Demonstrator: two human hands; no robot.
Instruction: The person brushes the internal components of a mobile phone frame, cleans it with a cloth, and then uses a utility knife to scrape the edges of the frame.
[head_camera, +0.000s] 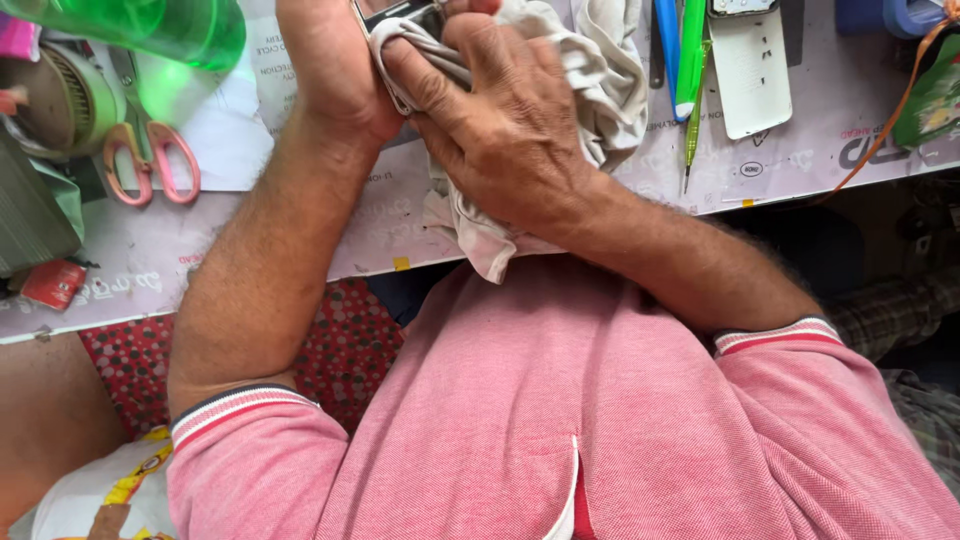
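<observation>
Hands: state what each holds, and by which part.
Right hand grips the pale cloth, bunched around its middle. Left hand holds a small dark device by its lower end, mostly hidden.

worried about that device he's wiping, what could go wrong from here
1. The left hand holds the dark device only by an edge while the right hand rubs it with the cloth; it might slip.
2. The cloth hangs near the green tool and could drag it off the table.

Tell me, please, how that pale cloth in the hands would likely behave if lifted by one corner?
The pale cloth would probably hang limp: it bunches in soft folds under the right hand. It looks thin, so likely light. Its hemmed edge droops over the table edge, suggesting no stiffness.
</observation>
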